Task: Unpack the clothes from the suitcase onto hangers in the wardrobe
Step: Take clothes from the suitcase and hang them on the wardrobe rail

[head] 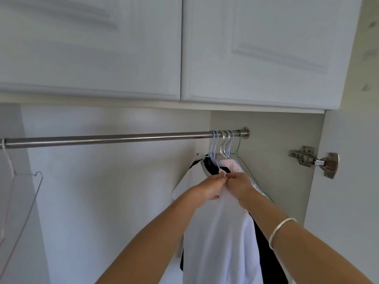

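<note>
A steel wardrobe rail (114, 138) runs across the view. At its right end several wire hangers (222, 143) carry clothes: a white garment (221, 232) in front, a black one (211, 167) and a pink ribbed one (233, 165) behind. My left hand (207, 191) and my right hand (241, 187) meet at the white garment's collar, fingers pinching the fabric just below the hangers. The suitcase is out of view.
An empty wire hanger (22, 193) hangs at the rail's far left. White cabinet doors (256, 50) close the space above. A metal door hinge (313, 160) sits on the right side panel. A silver bangle (281, 230) circles my right wrist.
</note>
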A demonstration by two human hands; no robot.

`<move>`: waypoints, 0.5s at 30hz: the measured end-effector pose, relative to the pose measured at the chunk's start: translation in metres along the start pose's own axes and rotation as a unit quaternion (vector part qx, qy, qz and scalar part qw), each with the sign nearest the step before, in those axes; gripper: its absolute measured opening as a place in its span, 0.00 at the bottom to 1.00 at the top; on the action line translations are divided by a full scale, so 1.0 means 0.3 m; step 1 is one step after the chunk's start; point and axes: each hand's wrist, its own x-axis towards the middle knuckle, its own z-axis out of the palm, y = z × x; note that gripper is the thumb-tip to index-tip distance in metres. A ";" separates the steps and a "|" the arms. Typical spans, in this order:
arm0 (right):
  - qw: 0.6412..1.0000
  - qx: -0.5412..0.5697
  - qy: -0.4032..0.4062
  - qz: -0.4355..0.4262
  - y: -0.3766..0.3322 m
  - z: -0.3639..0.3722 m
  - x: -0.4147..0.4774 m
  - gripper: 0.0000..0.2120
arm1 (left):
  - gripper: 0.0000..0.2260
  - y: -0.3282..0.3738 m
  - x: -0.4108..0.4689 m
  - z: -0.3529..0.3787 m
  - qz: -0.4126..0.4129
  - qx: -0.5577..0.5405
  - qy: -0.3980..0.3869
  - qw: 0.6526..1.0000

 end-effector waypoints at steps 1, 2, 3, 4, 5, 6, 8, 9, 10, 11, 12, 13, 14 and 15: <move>1.000 -0.006 0.004 -0.003 0.010 -0.006 0.007 0.12 | 0.17 0.001 0.012 0.005 -0.001 0.006 -0.003 1.000; 1.000 -0.012 0.007 -0.010 0.024 -0.011 0.017 0.13 | 0.16 0.004 0.019 0.013 -0.002 0.014 -0.009 1.000; 1.000 -0.020 0.008 -0.018 0.034 -0.012 0.025 0.13 | 0.15 0.006 0.023 0.016 -0.001 0.021 -0.011 1.000; 0.999 -0.031 0.016 -0.023 0.046 -0.018 0.030 0.13 | 0.16 0.003 0.030 0.023 -0.001 0.026 -0.015 1.000; 0.999 -0.042 0.022 -0.027 0.054 -0.024 0.034 0.13 | 0.18 0.000 0.035 0.028 -0.002 0.027 -0.019 0.999; 0.998 -0.051 0.024 -0.029 0.060 -0.029 0.034 0.13 | 0.18 -0.004 0.039 0.031 -0.001 0.029 -0.020 0.999; 0.997 -0.066 0.037 -0.025 0.066 -0.046 0.030 0.15 | 0.11 -0.009 0.043 0.045 0.027 0.053 -0.005 0.998; 0.996 -0.067 0.048 -0.024 0.065 -0.056 0.029 0.15 | 0.08 -0.010 0.047 0.051 0.052 0.070 0.015 0.996; 0.996 -0.066 0.061 -0.025 0.068 -0.070 0.026 0.13 | 0.06 -0.011 0.048 0.061 0.082 0.085 0.042 0.992; 0.995 -0.063 0.075 -0.028 0.066 -0.086 0.023 0.11 | 0.06 -0.004 0.043 0.069 0.111 0.096 0.069 0.987; 0.994 -0.057 0.094 -0.029 0.066 -0.104 0.017 0.11 | 0.08 0.004 0.034 0.080 0.138 0.101 0.084 0.982; 0.992 -0.051 0.110 -0.028 0.060 -0.120 0.011 0.12 | 0.11 0.017 0.026 0.084 0.153 0.100 0.088 0.979; 0.991 -0.048 0.125 -0.028 0.061 -0.142 -0.007 0.13 | 0.13 0.023 0.023 0.093 0.163 0.099 0.082 0.978; 0.988 -0.057 0.136 -0.034 0.067 -0.170 -0.029 0.12 | 0.13 0.030 0.020 0.108 0.164 0.103 0.071 0.979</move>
